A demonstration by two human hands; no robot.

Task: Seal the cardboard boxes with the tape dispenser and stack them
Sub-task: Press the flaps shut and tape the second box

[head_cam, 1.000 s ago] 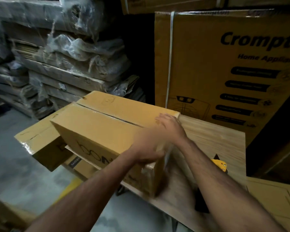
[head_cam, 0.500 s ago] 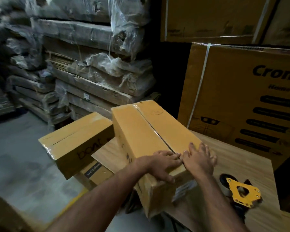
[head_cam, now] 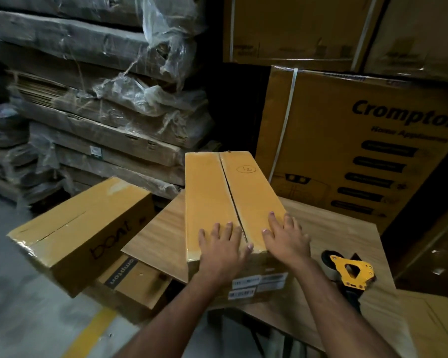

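Tan cardboard filled the middle of the view: a long rectangular cardboard box lay on a pale wood-grain bench, its two top flaps meeting at a dark open seam that ran away from the person. A circled "12" was handwritten near its far end, and white barcode labels showed on its near end face.

Both hands lay flat on the near end of the box top with fingers straight and spread. The left hand pressed on the flap left of the seam, and the right hand on the flap right of it. The two were close together but not touching.

Just right of the right hand, a yellow and black tape dispenser rested on the bench, apart from the box.

Left of the left hand, a second tan cardboard box with "boat" printed on its side sat tilted beyond the bench edge, shiny tape on its top. It rested on a smaller brown carton below.

Beyond the hands stood a large brown Crompton carton with white strapping, and plastic-wrapped stacks of flat cardboard to the far left.
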